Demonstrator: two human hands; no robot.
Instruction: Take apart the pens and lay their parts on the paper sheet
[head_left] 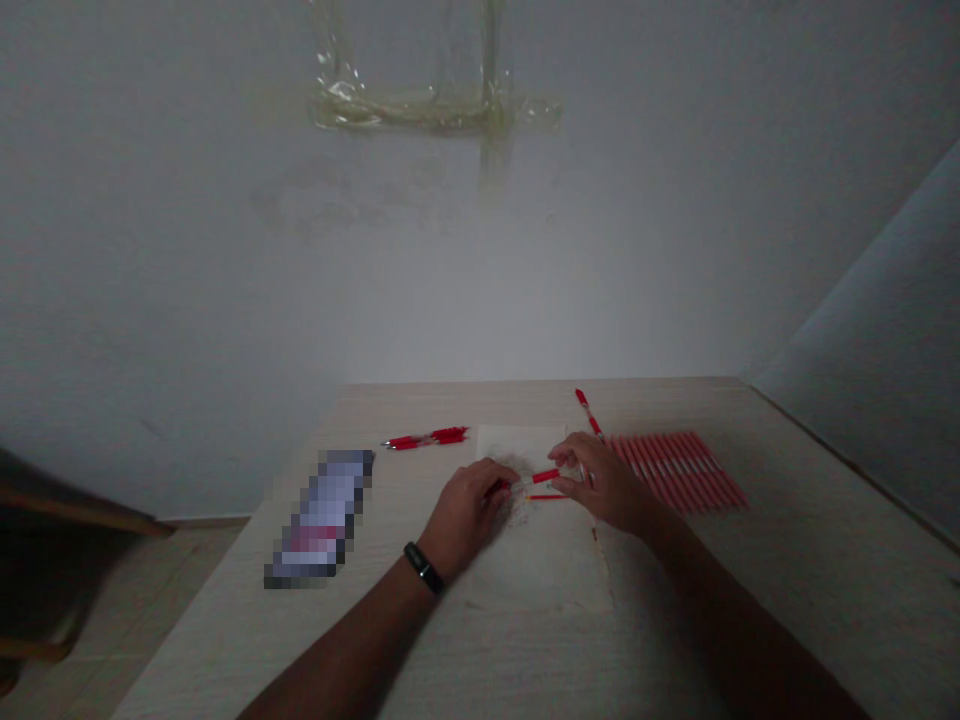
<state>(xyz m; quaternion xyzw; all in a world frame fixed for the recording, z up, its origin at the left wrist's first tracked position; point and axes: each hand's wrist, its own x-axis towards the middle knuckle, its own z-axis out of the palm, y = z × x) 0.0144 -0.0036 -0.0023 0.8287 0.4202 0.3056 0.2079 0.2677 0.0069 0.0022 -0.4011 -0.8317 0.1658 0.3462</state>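
Note:
My left hand [474, 500] is closed around one end of a clear pen barrel with a red grip [546, 476], held above the paper sheet [540, 580]. My right hand [600, 480] reaches in from the other side. Its thumb and fingertips are apart, around the free end of the red grip; whether they touch it I cannot tell. Just below the barrel lies a thin red ink refill [546, 497], its right end near my right thumb. A wristband [424, 568] is on my left wrist.
Two red pens [426, 439] lie to the left of the paper. A row of several red pens [679, 470] lies at the right, with a single pen [589, 414] slanting behind my right hand. A blurred-out phone [321, 520] rests near the table's left edge. Behind the table [405, 650] rises a wall.

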